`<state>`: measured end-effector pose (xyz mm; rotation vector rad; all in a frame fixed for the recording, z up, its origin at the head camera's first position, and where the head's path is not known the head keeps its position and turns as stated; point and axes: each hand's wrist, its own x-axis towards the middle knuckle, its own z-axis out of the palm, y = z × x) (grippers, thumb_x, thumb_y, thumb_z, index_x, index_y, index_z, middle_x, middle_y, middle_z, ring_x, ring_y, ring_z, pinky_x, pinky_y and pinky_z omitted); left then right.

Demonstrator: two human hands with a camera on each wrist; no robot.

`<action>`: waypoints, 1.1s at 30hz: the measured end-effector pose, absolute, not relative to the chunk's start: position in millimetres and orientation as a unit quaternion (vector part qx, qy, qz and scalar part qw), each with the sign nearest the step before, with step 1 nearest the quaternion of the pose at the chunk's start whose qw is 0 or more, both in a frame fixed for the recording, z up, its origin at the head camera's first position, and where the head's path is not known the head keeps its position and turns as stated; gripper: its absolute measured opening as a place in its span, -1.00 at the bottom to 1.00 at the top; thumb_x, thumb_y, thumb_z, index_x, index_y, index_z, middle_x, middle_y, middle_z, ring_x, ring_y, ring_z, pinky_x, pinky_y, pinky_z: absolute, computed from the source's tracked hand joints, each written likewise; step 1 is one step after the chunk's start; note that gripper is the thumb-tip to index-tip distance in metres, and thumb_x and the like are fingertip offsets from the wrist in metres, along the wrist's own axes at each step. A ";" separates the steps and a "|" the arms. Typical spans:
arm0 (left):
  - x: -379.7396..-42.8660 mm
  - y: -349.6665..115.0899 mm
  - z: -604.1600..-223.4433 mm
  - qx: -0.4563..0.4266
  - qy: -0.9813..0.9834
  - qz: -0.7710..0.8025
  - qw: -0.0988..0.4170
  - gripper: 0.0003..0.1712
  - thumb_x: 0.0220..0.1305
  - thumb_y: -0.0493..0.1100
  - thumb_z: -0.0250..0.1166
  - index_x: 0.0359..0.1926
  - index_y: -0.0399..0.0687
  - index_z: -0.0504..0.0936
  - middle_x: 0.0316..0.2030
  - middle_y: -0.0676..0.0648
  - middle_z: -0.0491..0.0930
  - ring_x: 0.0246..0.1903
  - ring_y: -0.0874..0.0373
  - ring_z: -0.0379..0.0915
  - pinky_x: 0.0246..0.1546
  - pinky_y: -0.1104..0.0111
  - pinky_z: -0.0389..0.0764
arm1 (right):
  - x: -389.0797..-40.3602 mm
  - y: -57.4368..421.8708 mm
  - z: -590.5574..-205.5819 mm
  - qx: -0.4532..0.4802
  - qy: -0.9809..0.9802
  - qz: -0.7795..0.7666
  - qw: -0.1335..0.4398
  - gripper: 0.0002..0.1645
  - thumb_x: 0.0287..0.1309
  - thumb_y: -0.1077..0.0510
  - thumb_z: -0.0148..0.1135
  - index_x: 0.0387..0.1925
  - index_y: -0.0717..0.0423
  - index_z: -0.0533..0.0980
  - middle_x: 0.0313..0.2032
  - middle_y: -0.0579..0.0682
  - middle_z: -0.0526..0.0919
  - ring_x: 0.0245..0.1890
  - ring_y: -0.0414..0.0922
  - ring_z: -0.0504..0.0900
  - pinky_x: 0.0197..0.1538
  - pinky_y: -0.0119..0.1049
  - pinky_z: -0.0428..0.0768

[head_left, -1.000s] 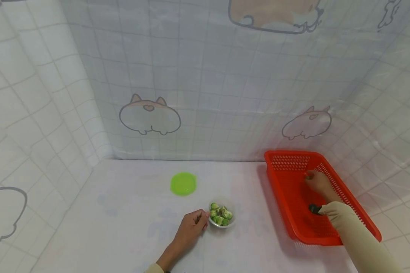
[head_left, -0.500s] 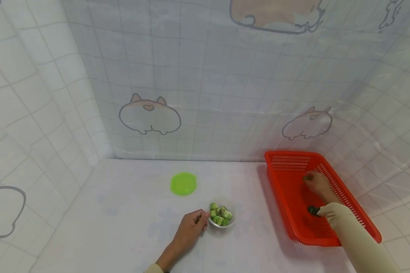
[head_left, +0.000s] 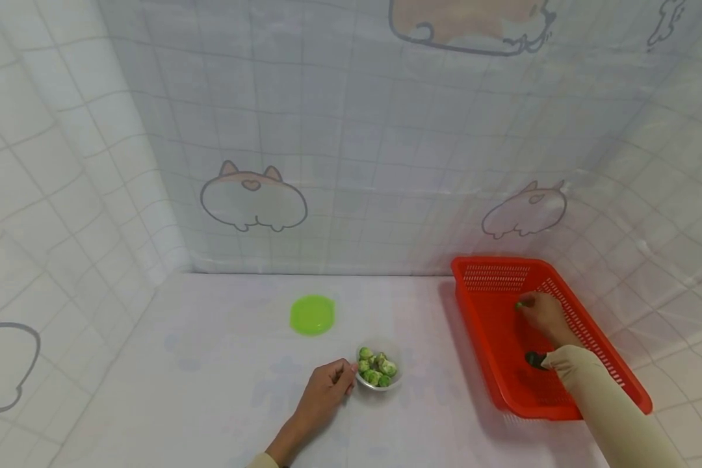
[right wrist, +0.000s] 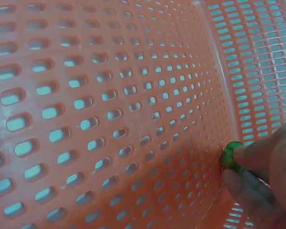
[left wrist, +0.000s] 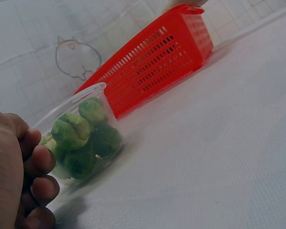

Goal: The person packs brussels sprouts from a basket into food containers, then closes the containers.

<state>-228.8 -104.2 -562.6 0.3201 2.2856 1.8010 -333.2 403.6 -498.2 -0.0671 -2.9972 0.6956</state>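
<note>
My left hand (head_left: 326, 390) pinches the left rim of a small clear plastic tub (head_left: 380, 386), its fingers curled at the tub's side. Several green Brussels sprouts (left wrist: 71, 131) fill the tub, which stands on the white table. Inside the red slotted basket (head_left: 484, 357), my right hand (head_left: 545, 315) holds one more Brussels sprout (right wrist: 232, 156) between thumb and fingertips, low by the basket floor near its far end. Part of that sprout is hidden behind the fingers.
A bright green round lid (head_left: 312, 315) lies on the table (head_left: 222, 370) behind and left of the tub. Patterned white sheeting (head_left: 351, 162) walls the back and both sides. The basket stands at the right, close to the side sheet. A dark device (head_left: 536, 361) sits at my right wrist.
The sprout in my right hand shows a little more at the fingertips, and that hand has turned slightly. My left hand and the tub hold their place.
</note>
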 end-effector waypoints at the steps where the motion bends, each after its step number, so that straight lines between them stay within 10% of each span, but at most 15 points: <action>1: -228.5 -104.1 -562.6 0.108 0.775 0.613 0.108 -0.53 0.50 0.19 0.12 -0.49 0.02 0.52 -0.59 -0.01 0.51 -0.60 0.24 0.31 -0.47 0.41 0.39 | -333.3 403.4 -498.2 -0.023 -0.974 0.225 0.032 -0.70 0.27 0.29 0.25 -0.09 0.50 0.58 -0.16 0.42 0.67 -0.14 0.34 0.62 -0.13 0.17 0.57; 33: -226.0 -102.4 -561.0 0.109 0.770 0.620 0.102 -0.52 0.47 0.21 0.14 -0.49 0.00 0.54 -0.59 -0.09 0.53 -0.62 0.25 0.29 -0.49 0.42 0.38 | -336.7 404.2 -497.8 -0.022 -0.970 0.232 0.065 -0.78 0.22 0.31 0.30 -0.15 0.42 0.64 -0.24 0.30 0.72 -0.20 0.23 0.64 -0.25 -0.10 0.52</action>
